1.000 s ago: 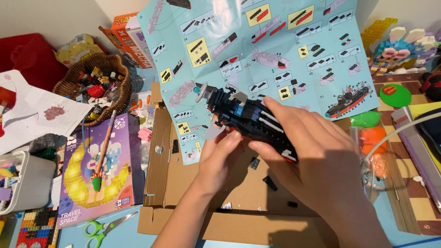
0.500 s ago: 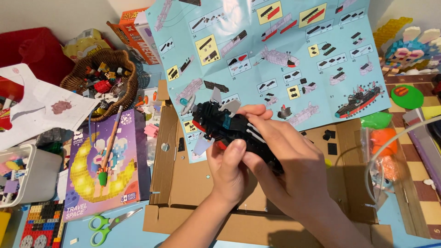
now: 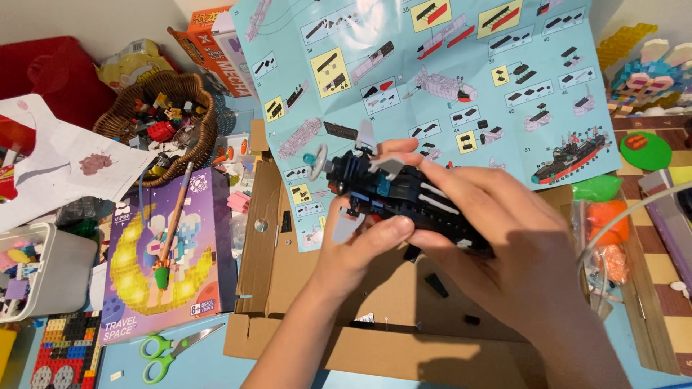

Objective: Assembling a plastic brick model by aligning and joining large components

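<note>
Both hands are clamped on the black brick ship model (image 3: 404, 194) — the left hand (image 3: 360, 248) cups it from below with the thumb pressed to its side, the right hand (image 3: 504, 238) wraps over its rear half, fingers closed tight, holding it above the flattened cardboard box (image 3: 288, 288) at mid-table. Behind it the pale blue instruction sheet (image 3: 432, 79) stands unfolded toward the far edge. On the left lies a purple box with a yellow crescent moon (image 3: 162, 263) — an orange box (image 3: 209, 50) sits at the far-left corner, beside a wicker basket (image 3: 155, 115) of bricks.
</note>
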